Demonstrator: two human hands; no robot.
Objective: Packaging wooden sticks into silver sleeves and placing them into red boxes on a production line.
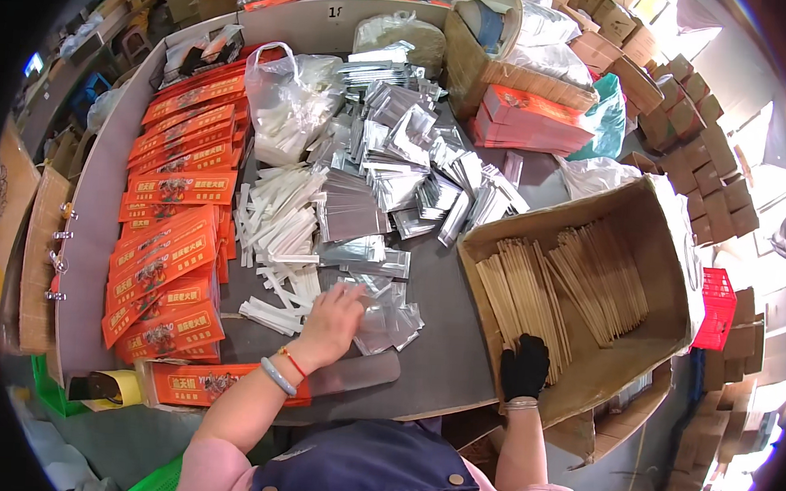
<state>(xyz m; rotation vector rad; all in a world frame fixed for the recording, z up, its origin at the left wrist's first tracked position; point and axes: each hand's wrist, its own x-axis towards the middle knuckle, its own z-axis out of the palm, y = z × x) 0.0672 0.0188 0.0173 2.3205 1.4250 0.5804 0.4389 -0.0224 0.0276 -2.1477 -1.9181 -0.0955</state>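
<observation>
Head view: the left hand [334, 317] lies at the clear packets [391, 324] toward the table's [447, 324] near edge, fingers slightly parted; whether it pinches one cannot be told. The gloved right hand [524, 365] reaches the wooden sticks [517, 283] inside the cardboard box [669, 226] at the near right corner; its grip cannot be determined. Work judged partway: red sleeves [180, 188] piled along the left edge look finished; one pouch [199, 382] lies at the near left corner. White strips [279, 213], silvery packets [399, 161] and sticks apparently remain.
</observation>
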